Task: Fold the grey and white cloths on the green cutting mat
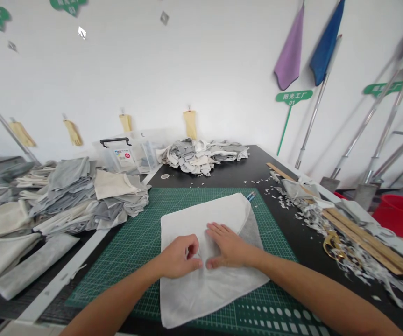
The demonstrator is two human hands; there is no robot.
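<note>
A white cloth (201,284) lies on the green cutting mat (138,242), with a grey layer (253,228) showing under its right edge. My left hand (178,256) rests on the cloth's middle with fingers curled, pinching a fold of the fabric. My right hand (227,245) lies flat beside it, fingers spread and pressing the cloth down.
Stacks of grey and cream cloths (64,196) fill the left side. A clear plastic box (127,156) and another cloth heap (201,156) sit at the back. Fabric scraps (313,214), wooden rulers (355,233) and gold scissors (334,245) lie right. A red tub (400,212) stands beyond.
</note>
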